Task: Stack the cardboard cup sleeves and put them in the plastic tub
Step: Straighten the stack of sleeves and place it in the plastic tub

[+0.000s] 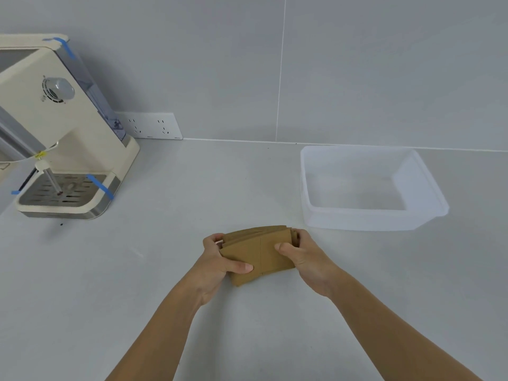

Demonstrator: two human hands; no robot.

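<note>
A stack of flat brown cardboard cup sleeves (261, 250) sits between both hands, just above the grey counter near its middle. My left hand (217, 266) grips the stack's left end, thumb on top. My right hand (303, 257) grips the right end, thumb pressed on the top sleeve. The layers are slightly fanned at the far edge. The translucent plastic tub (308, 188) stands to the right and farther back; nothing shows inside it.
A cream espresso machine (63, 127) with blue tape strips stands at the back left. A white double wall socket (151, 126) sits low on the grey tiled wall behind the counter.
</note>
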